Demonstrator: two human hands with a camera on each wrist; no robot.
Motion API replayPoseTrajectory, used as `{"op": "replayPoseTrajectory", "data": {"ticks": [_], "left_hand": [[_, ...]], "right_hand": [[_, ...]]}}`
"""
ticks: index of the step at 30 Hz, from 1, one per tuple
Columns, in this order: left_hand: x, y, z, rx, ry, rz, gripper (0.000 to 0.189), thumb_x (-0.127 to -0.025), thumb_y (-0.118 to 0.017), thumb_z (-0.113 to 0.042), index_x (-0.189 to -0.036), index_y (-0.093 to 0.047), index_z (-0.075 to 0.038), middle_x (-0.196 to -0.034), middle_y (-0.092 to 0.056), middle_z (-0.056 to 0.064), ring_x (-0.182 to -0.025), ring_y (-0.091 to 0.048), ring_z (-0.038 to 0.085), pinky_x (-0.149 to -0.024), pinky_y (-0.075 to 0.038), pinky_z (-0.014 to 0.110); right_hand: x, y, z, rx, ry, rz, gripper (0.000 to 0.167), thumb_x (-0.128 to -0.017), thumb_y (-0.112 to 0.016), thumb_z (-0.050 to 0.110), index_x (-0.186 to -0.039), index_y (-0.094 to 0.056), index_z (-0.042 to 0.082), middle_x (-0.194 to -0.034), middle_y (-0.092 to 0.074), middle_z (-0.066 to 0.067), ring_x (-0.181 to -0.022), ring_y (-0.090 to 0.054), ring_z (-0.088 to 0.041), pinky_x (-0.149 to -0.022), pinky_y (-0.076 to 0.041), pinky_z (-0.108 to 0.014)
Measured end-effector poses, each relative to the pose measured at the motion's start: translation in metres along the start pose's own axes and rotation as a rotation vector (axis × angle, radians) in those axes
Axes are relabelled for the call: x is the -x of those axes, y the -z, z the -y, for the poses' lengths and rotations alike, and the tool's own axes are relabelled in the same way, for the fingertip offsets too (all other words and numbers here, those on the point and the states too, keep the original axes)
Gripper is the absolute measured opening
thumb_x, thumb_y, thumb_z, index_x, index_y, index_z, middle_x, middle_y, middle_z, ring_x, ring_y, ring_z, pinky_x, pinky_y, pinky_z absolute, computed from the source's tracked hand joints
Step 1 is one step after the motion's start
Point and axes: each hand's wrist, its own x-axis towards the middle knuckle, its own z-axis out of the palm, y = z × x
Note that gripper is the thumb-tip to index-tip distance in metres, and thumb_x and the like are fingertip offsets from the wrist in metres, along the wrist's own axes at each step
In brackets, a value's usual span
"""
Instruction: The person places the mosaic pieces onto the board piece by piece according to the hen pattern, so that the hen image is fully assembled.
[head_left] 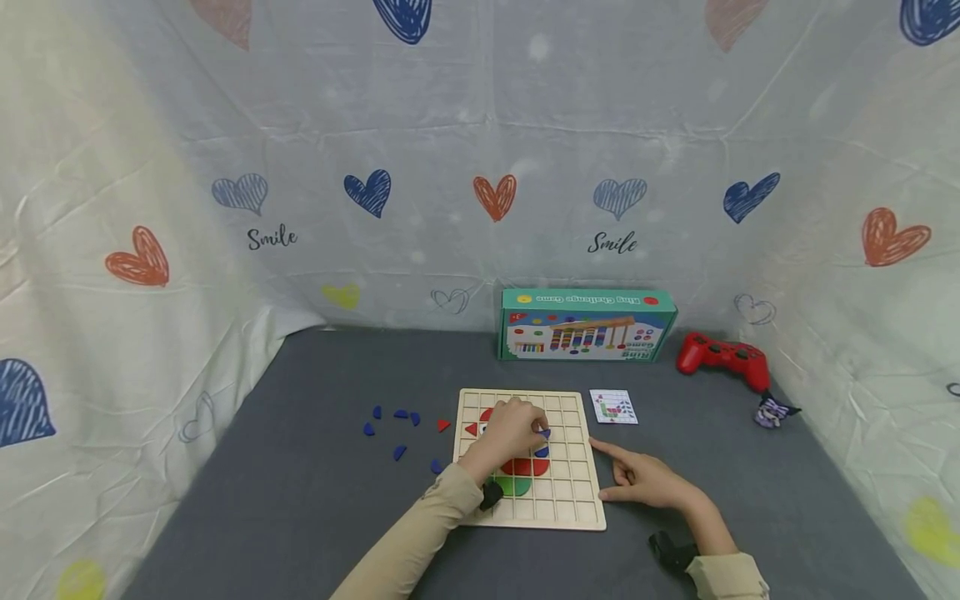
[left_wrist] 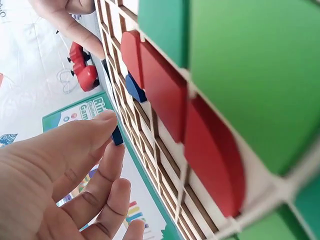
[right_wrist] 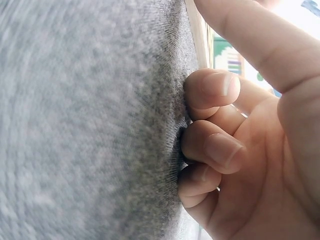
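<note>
Over the wooden grid board (head_left: 573, 504), my left hand (head_left: 513, 429) pinches a small dark blue piece (left_wrist: 117, 136) between thumb and fingertips. Another blue piece (left_wrist: 135, 88) lies in the board's grid, beside the red pieces (head_left: 527, 467). Green pieces (head_left: 515, 486) sit in the rows nearer me. A red triangle (head_left: 472, 429) lies near the board's left side; my left hand and sleeve hide part of the grid. My right hand (head_left: 648, 481) touches the board's right edge with extended index finger and thumb, while its other fingers (right_wrist: 210, 150) bend against the grey cloth.
Several loose blue pieces (head_left: 400, 452) and a red triangle (head_left: 443, 425) lie left of the board. A small pattern card (head_left: 613, 407) lies beyond its right corner. Farther back are a green game box (head_left: 588, 325), a red game controller (head_left: 723, 359) and a small purple figure (head_left: 772, 412).
</note>
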Motion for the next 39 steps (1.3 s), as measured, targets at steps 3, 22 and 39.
{"op": "replayPoseTrajectory", "data": {"ticks": [3,22,39], "left_hand": [[-0.005,-0.001,-0.005,-0.002,0.006,0.014,0.009,-0.078,-0.073,-0.025,-0.086,-0.073,-0.021,-0.072,-0.064,-0.01,-0.075,-0.052,0.01,-0.069,-0.038,0.031],[-0.026,-0.013,-0.014,-0.05,0.049,0.065,0.004,-0.08,-0.07,-0.021,-0.079,-0.073,-0.024,-0.071,-0.064,-0.012,-0.076,-0.055,0.012,-0.077,-0.041,0.038],[-0.02,-0.012,-0.014,0.044,0.006,0.109,0.013,-0.08,-0.073,-0.02,-0.093,-0.075,-0.019,-0.069,-0.061,-0.012,-0.064,-0.049,0.004,-0.066,-0.038,0.027]], "right_hand": [[0.0,0.0,-0.001,0.001,0.004,-0.004,0.079,-0.079,-0.07,0.04,-0.143,-0.035,0.011,-0.065,-0.045,0.008,-0.051,-0.036,0.0,-0.048,-0.03,-0.018],[0.0,0.0,-0.002,-0.026,0.005,0.004,0.08,-0.079,-0.07,0.04,-0.144,-0.034,0.012,-0.063,-0.044,0.007,-0.05,-0.036,0.0,-0.048,-0.031,-0.018],[-0.001,0.0,-0.002,-0.022,0.034,0.004,0.077,-0.081,-0.069,0.039,-0.144,-0.034,0.011,-0.064,-0.044,0.008,-0.049,-0.035,0.001,-0.048,-0.031,-0.017]]}}
